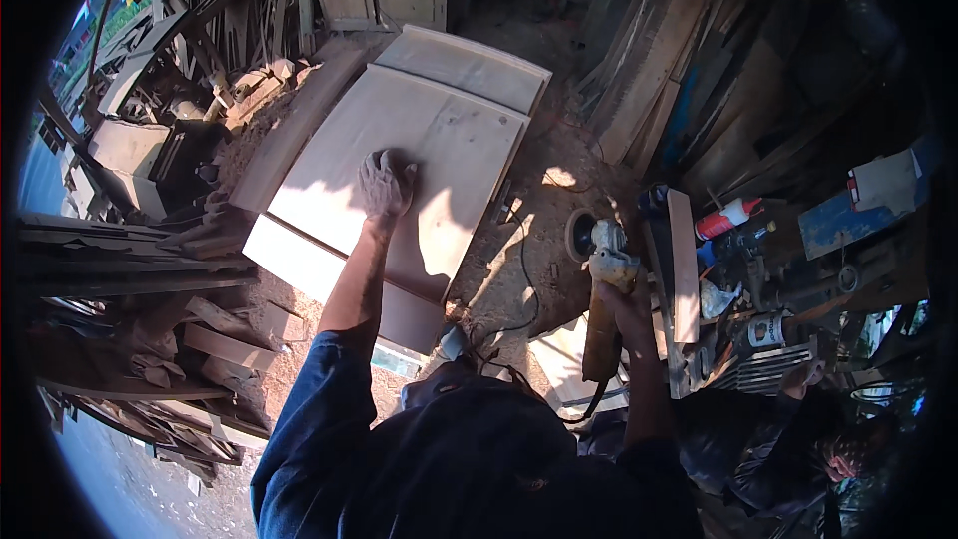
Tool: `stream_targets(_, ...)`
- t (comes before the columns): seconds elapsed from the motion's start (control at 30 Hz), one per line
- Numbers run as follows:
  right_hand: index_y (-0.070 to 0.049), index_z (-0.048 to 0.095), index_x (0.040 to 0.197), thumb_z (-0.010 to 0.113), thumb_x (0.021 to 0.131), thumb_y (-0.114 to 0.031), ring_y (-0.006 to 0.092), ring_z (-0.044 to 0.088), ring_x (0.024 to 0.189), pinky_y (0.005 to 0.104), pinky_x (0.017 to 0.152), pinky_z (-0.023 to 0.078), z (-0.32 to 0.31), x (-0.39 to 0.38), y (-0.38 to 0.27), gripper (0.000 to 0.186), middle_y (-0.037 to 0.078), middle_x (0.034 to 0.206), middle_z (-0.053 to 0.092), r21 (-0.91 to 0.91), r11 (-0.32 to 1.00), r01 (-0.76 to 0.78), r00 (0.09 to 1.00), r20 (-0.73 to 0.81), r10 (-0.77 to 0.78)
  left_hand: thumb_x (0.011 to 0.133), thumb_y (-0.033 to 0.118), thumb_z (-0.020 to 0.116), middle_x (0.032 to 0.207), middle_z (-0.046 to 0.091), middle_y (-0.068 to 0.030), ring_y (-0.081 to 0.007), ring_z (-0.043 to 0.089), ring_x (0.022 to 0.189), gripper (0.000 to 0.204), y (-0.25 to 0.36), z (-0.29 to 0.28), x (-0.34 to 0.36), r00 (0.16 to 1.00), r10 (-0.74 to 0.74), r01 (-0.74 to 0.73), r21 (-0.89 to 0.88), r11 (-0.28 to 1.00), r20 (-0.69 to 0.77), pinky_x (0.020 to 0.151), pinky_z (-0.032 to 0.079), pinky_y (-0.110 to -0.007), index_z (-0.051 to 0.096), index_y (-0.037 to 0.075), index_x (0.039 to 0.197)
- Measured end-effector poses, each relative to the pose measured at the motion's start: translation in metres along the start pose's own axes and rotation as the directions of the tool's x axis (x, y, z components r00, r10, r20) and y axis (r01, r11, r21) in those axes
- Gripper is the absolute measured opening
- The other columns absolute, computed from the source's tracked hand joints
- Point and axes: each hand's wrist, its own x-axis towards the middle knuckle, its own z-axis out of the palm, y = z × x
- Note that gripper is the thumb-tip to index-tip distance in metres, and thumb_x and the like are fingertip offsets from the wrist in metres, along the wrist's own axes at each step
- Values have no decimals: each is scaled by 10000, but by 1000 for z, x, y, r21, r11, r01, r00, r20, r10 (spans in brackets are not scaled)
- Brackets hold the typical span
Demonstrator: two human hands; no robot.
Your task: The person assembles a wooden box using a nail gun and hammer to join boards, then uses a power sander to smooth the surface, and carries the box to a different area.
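Observation:
A pale wooden panel (449, 130), flat and framed like a cabinet door, lies at a slant in front of me, partly sunlit. On its middle rests my left hand (384, 185), fingers a little bent and apart, holding nothing. My right hand (627, 317) is wrapped round the yellow body of an angle grinder (601, 334). The grinder is held off to the right of the panel, apart from it, with its round disc (579, 234) toward the panel. A dark cord trails from its lower end.
Wood scraps (230, 339) and stacked boards crowd the left; more planks (659, 50) lean at the far right. A bench (685, 269) at right carries a red-and-white bottle (728, 219) and a can (765, 329). Another person (768, 449) is at lower right. Sawdust and a cord (526, 269) cover the ground.

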Motion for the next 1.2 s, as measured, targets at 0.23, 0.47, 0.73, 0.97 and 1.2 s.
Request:
stream_targets(0.23, -1, 407, 1365, 808, 746, -299, 281, 593, 1098, 406, 942, 470, 54, 181, -118, 796, 163, 1203, 586, -456, 873, 171, 985, 62, -161, 934, 481, 556, 1488, 384, -243, -383, 295, 1427, 739, 5, 28, 33, 970, -241, 243, 180, 953, -34, 1190, 176, -520, 399, -46, 1428)
stream_targets(0.47, 1, 394, 1369, 804, 732, -336, 290, 622, 1051, 395, 908, 497, 121, 367, -193, 829, 175, 1183, 592, -362, 905, 221, 966, 207, -153, 936, 501, 549, 1506, 364, -244, -383, 291, 1435, 781, 4, 18, 44, 953, -301, 299, 225, 927, -26, 1197, 172, -515, 368, -66, 1442)
stream_targets(0.73, 49, 294, 1440, 799, 671, -434, 351, 565, 1217, 398, 997, 472, 276, 567, -194, 1038, 262, 1318, 544, -495, 745, 446, 837, 525, -153, 947, 453, 564, 1505, 364, -244, -379, 283, 1442, 724, -6, 41, 97, 868, -449, 495, 290, 819, -212, 1201, 193, -500, 365, -15, 1463)
stream_targets(0.97, 64, 303, 1424, 764, 660, -467, 379, 593, 1187, 408, 981, 493, 373, 627, -184, 1038, 298, 1309, 554, -581, 580, 570, 735, 676, -46, 934, 394, 611, 1514, 347, -245, -387, 272, 1446, 685, 5, 36, 106, 827, -518, 561, 290, 775, -218, 1204, 189, -502, 384, 18, 1460)
stream_targets(1.2, 66, 308, 1417, 750, 641, -449, 380, 609, 1163, 404, 959, 507, 392, 631, -183, 1031, 305, 1289, 564, -641, 513, 571, 738, 675, 22, 932, 377, 618, 1504, 347, -256, -401, 277, 1438, 669, 3, 35, 106, 821, -531, 571, 283, 770, -211, 1199, 195, -510, 393, 19, 1450)
